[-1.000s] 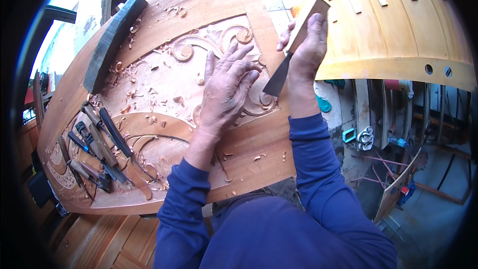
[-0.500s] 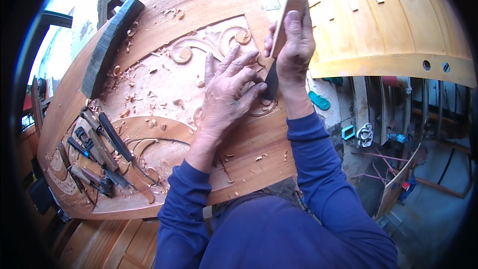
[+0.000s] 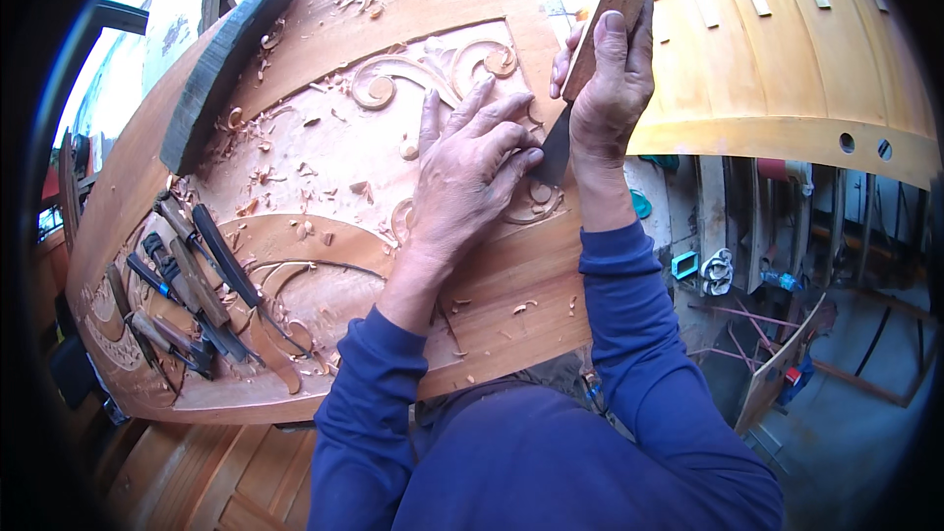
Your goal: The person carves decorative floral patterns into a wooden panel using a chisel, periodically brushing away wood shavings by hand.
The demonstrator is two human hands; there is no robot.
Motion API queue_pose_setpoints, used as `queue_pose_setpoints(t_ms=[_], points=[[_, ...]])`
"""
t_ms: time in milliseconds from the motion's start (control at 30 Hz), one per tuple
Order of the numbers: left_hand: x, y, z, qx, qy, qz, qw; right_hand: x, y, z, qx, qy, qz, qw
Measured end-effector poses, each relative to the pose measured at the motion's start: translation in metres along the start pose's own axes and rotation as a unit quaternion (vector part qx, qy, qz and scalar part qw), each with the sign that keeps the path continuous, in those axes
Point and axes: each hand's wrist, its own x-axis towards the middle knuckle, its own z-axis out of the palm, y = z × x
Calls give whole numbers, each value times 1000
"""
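Note:
My right hand (image 3: 610, 98) is closed around the thick wooden handle of a chisel (image 3: 600, 25), which stands tilted with its top leaning right. Its wide dark blade (image 3: 555, 152) points down at the carved wooden panel (image 3: 506, 300), beside a small scroll near the panel's front border. My left hand (image 3: 462, 177) lies on the carving with fingers stretched and spread, thumb and forefinger against the blade's lower edge. Raised scrollwork (image 3: 398, 79) shows beyond the fingertips. The cutting edge is partly hidden by my left fingers.
Several carving tools (image 3: 187, 280) lie bunched on the panel's left part. Behind them rests a long dark block of wood (image 3: 226, 74). Wood shavings (image 3: 261, 177) are scattered about. At right stands a pale slatted wooden piece (image 3: 777, 88), with a leaning board (image 3: 782, 364) on the floor below.
The chisel and both hands appear slightly farther right, along with the whole view of the panel. The chisel's handle leans a little more to the right.

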Motion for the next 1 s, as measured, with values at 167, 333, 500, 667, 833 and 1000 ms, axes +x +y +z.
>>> queue_pose_setpoints(t_ms=[167, 333, 500, 667, 833, 1000], points=[[-1, -1, -1, 5, -1, 11, 1000, 4, 8, 2, -6, -31, -4, 999], [0, -2, -3, 7, -6, 13, 1000, 5, 12, 0, -48, -43, 9, 998], [-1, 1, -7, -6, -22, 17, 1000, -2, 6, -1, -58, -95, 75, 991], [-2, -4, -2, -17, -6, 1, 1000, -4, 0, 8, 30, -70, 50, 996], [-3, -6, -9, -27, -27, 20, 999, -4, 7, 5, -61, -157, 44, 985], [-5, -10, -6, -38, -16, 16, 999, -12, -4, 12, 73, -124, 72, 987]])
